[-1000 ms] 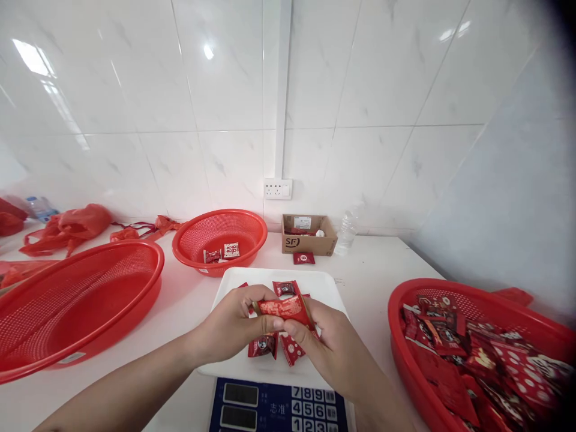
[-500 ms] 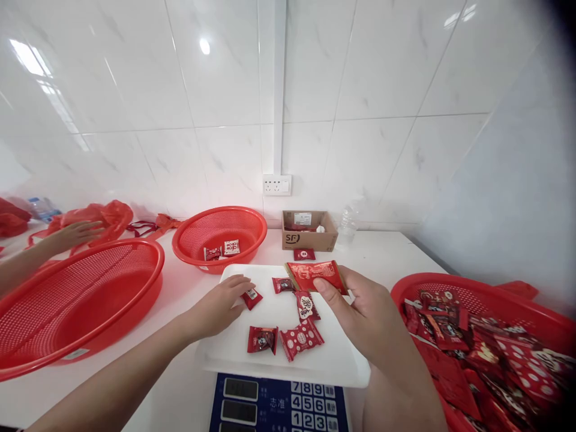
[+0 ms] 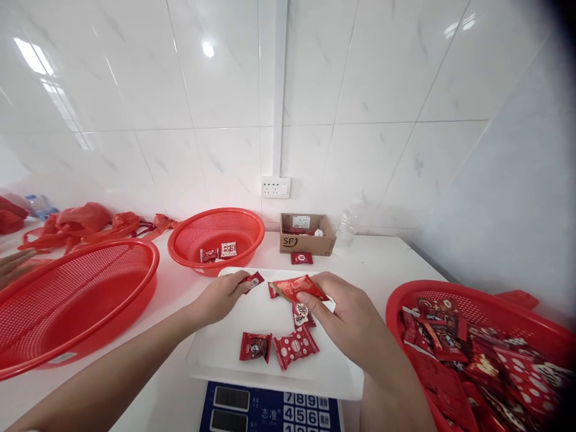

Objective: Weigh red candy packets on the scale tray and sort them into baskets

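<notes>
Between the thumb and fingers of my left hand (image 3: pixel 221 298) is a small red candy packet (image 3: pixel 254 281), held just above the left side of the white scale pan (image 3: pixel 216 354). My right hand (image 3: pixel 344 309) grips a larger red and gold snack packet (image 3: pixel 297 288) over the back of the pan. Partly behind it lie a small red packet (image 3: pixel 272 291) and a red packet with a white patch (image 3: pixel 303 315). Nearer me on the pan are a dark red packet (image 3: pixel 255 347) and a dotted red packet (image 3: pixel 296 346). The scale's blue keypad panel (image 3: pixel 270 414) shows in front.
A red basket (image 3: pixel 483 300) full of packets stands at right. Two more red baskets are at left, one large (image 3: pixel 135 264) and one holding a few packets (image 3: pixel 216 219). Behind the pan are a cardboard box (image 3: pixel 308 243), a packet (image 3: pixel 301 258) and a clear bottle (image 3: pixel 347 228). Another person's hand (image 3: pixel 15 267) shows far left.
My left hand has picked the small candy packet up off the pan. My right hand has shifted left and slightly down with its packet. The other person's hand has drawn back to the left.
</notes>
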The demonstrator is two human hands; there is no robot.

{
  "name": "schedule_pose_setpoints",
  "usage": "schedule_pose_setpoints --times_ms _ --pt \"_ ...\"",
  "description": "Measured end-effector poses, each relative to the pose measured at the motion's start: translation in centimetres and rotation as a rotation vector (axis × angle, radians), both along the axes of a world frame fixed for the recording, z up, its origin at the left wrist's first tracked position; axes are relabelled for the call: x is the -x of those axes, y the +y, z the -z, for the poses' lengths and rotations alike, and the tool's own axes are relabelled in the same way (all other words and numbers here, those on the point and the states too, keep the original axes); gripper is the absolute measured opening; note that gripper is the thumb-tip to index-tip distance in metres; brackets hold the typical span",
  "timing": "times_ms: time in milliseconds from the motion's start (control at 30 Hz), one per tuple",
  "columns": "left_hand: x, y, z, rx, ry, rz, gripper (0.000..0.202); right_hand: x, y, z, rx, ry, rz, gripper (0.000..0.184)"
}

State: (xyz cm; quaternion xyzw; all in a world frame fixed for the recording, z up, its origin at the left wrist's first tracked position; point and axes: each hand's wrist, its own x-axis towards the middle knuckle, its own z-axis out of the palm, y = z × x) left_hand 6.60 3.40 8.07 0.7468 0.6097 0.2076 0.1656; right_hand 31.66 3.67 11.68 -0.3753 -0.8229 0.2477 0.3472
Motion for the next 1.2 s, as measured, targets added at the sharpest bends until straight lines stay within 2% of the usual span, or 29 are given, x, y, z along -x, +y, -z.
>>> schedule_pose_setpoints --times_ms 67,200,333,433,500,633,733,833,933,1200 --pt "-0.7 -0.3 -1.2 0.015 -0.123 0.043 0.033 0.0 0.0 0.0 0.002 -0.038 -0.114 0.015" --pt "-2.6 -1.5 -3.5 0.068 -0.398 0.226 0.023 0.5 -0.3 0.0 0.032 -0.086 -0.275 0.014" --pt "-4.1 -2.1 -4.0 0.121 -0.495 0.273 0.017 0.8 -0.6 -0.1 0.044 -0.086 -0.313 0.014" --pt "-4.2 -1.7 -3.6 0.103 -0.518 0.262 0.023 0.4 -0.5 -0.3 0.05 -0.072 -0.272 0.016" --pt "-4.0 -1.0 -3.2 0.065 -0.449 0.238 0.028 -0.3 -0.3 -0.5 0.025 -0.026 -0.188 0.016" --pt "-3.6 1.0 -1.6 0.016 -0.143 0.14 0.026 -2.1 -0.1 -0.9 -0.118 0.18 0.132 0.018" --pt "-3.6 2.6 0.1 0.023 -0.068 0.134 0.028 -2.8 -0.4 -1.1 -0.151 0.262 0.311 0.021" --pt "-4.1 3.7 1.5 0.031 -0.041 0.15 0.031 -2.7 -0.6 -1.0 -0.137 0.293 0.295 0.023" --pt "-4.4 4.1 2.2 0.045 -0.051 0.168 0.027 -2.3 -0.5 -0.9 -0.125 0.288 0.235 0.023" --pt "-3.6 3.3 1.4 0.166 -0.258 0.049 0.045 -2.1 -0.3 -1.0 -0.087 0.244 0.174 0.022"
